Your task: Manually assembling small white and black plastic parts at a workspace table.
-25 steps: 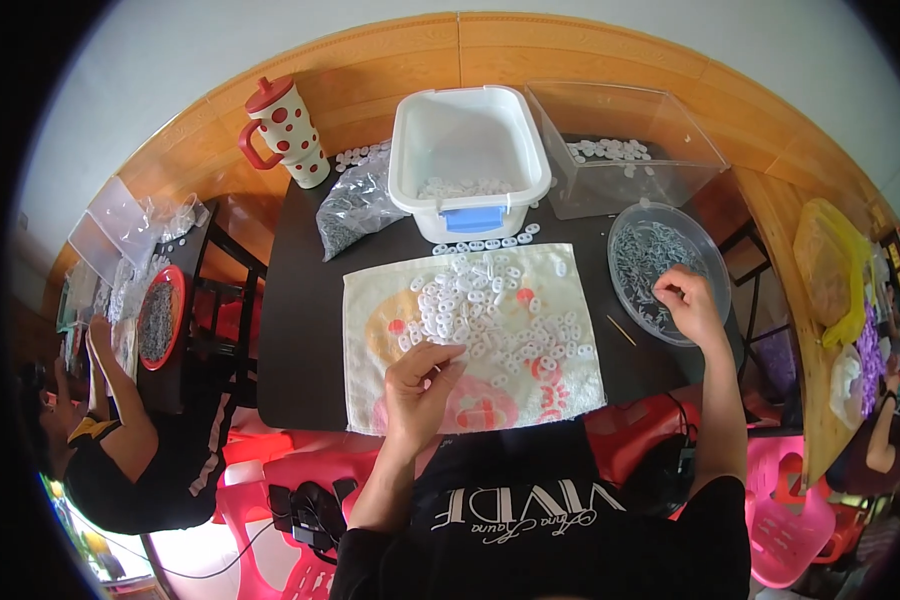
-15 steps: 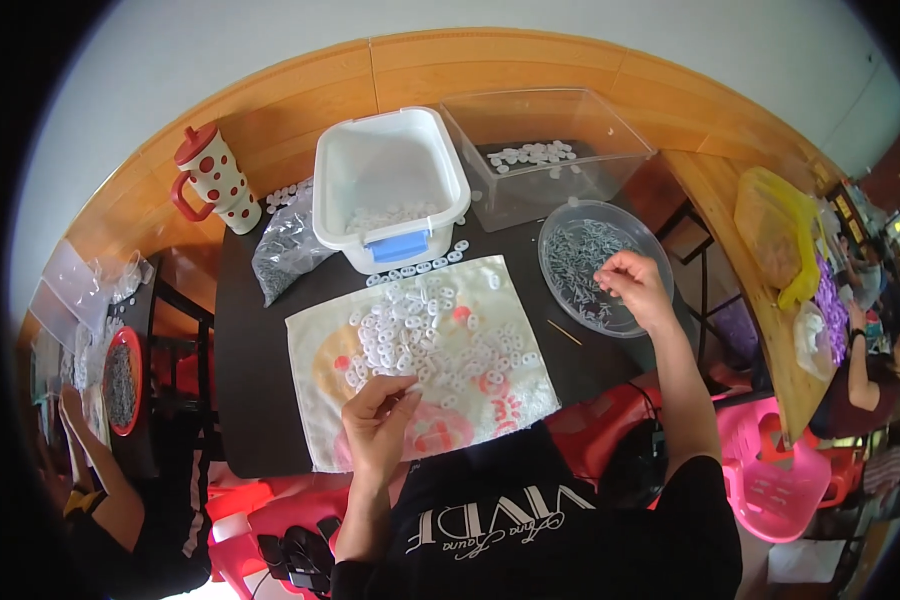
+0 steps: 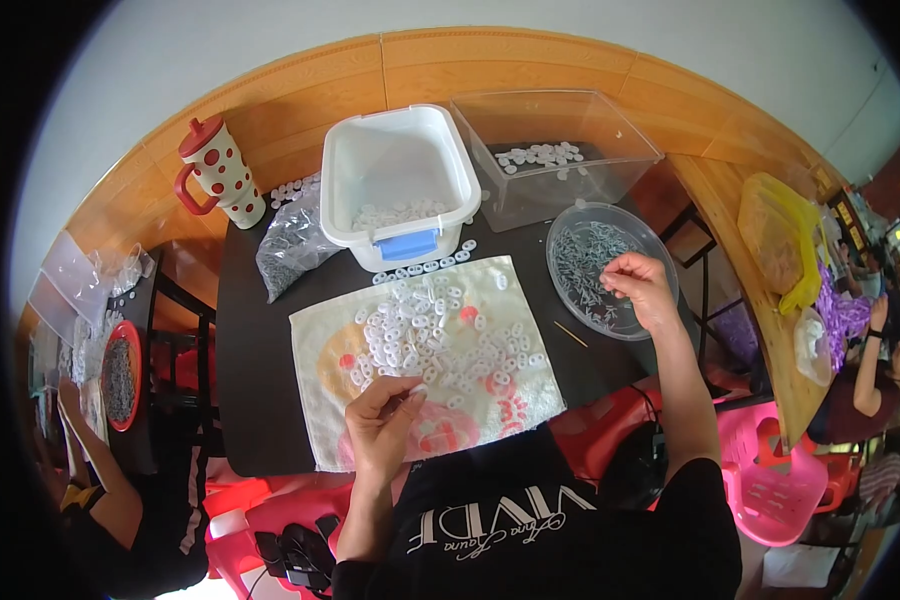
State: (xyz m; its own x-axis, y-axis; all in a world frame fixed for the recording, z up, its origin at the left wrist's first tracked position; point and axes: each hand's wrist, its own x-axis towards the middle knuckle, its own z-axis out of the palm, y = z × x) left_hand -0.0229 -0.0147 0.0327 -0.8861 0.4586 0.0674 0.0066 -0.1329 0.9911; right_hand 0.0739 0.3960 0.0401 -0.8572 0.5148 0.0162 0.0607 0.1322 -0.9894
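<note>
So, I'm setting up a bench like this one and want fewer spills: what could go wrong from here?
1. The round clear dish of small metal pieces sits close to the table's right edge, under the right hand; a nudge might tip it off.
2. The white plastic pieces lie loose on the cloth, whose near edge reaches the table's edge by the left hand; dragging the cloth could scatter them.
3. A thin stick lies loose by the dish and might roll away.

L hand: our left hand (image 3: 383,425) pinches a white plastic piece (image 3: 413,392) over the towel (image 3: 515,395).
R hand: our right hand (image 3: 642,290) picks w/ fingertips in the clear bowl (image 3: 570,228) of small metal parts (image 3: 588,262).
</note>
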